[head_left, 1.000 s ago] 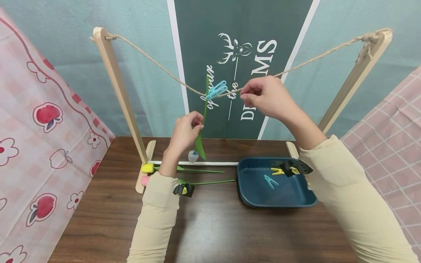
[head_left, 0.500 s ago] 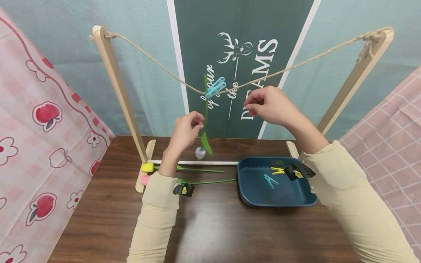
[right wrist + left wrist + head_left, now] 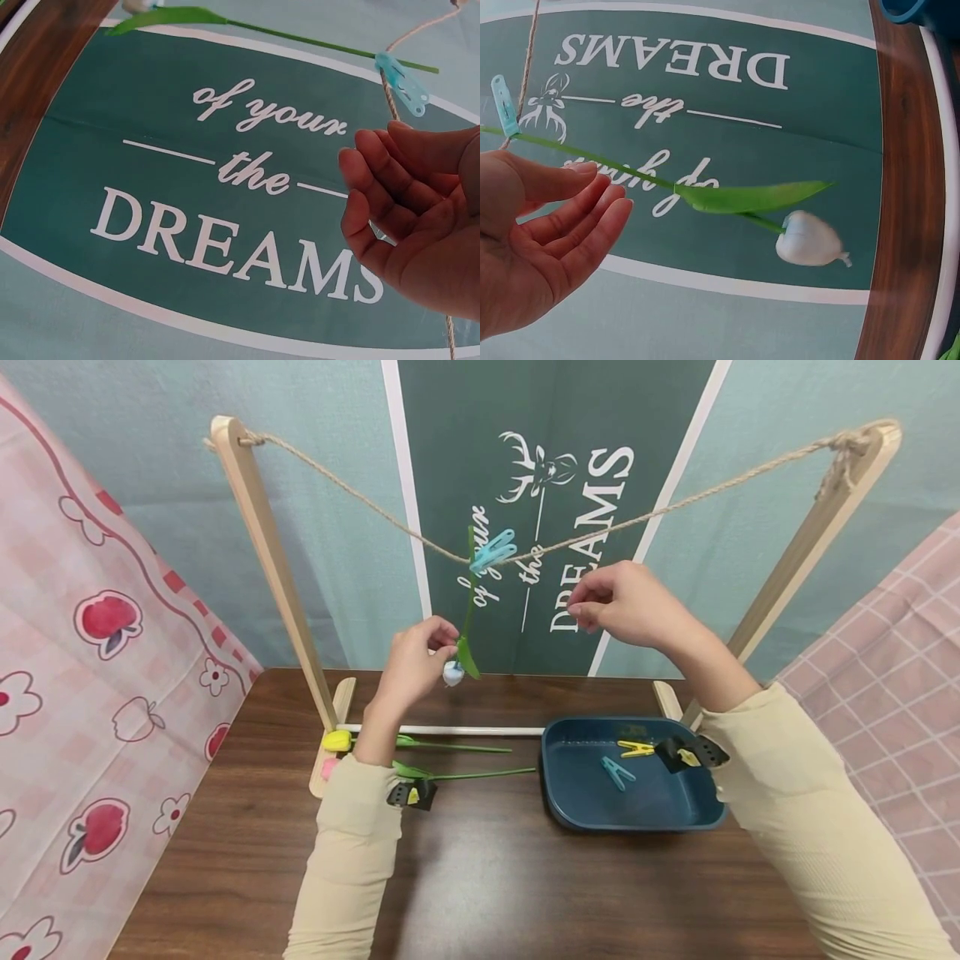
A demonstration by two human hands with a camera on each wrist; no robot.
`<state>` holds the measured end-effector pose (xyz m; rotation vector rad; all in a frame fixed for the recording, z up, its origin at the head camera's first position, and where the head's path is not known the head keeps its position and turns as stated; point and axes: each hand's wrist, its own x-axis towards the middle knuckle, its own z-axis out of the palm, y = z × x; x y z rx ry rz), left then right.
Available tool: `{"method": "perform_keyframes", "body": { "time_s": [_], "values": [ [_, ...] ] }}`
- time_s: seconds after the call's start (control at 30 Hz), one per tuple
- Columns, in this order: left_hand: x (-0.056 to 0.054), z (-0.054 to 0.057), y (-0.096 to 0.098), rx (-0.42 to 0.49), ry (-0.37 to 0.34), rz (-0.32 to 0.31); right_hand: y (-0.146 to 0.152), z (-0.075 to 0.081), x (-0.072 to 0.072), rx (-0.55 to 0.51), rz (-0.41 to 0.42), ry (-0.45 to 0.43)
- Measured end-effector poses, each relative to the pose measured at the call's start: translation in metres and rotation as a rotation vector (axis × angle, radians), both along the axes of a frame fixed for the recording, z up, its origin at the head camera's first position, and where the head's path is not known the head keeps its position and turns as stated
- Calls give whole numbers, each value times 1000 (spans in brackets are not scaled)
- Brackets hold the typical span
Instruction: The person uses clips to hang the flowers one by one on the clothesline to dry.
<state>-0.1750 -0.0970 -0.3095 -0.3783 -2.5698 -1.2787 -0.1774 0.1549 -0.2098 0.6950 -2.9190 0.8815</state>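
A white artificial tulip hangs bloom-down from a sagging rope. A light blue clothespin clips its green stem to the rope. My left hand is just left of the stem; in the left wrist view its fingers are relaxed, thumb parted from them, and hold nothing. My right hand hovers right of the clothespin and below the rope, fingers loosely bent around nothing. In the right wrist view the clothespin sits beyond my fingertips, apart from them.
Wooden posts carry the rope. A yellow tulip and a pink tulip lie on the table, partly behind my left arm. The dark blue basin contains a blue clothespin and a yellow clothespin.
My right hand has left the rope and moved down and right. The left hand has let go of the stem. The rope and clothespin have risen slightly, and the hanging tulip has swung.
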Motion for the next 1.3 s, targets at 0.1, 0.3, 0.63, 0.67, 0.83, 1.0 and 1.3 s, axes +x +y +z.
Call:
{"method": "perform_keyframes", "body": {
  "time_s": [0.1,0.3,0.63,0.67,0.83,1.0,1.3],
  "values": [
    [1,0,-2,0,-3,5,2,-1,0,4,0,-8],
    [2,-1,-5,-18,-17,12,7,-4,-1,24,6,-37],
    [3,-4,-9,-31,-14,23,19,-14,-3,42,16,-69],
    [3,-5,-9,-31,-12,23,21,-16,-4,41,18,-72],
    [4,-8,-11,-32,8,20,30,-25,-6,31,23,-101],
    [5,-12,-13,-31,1,26,41,-38,-7,25,7,-155],
    [7,-23,-18,-37,-21,40,62,-63,-9,-9,17,-236]
  ]
}}
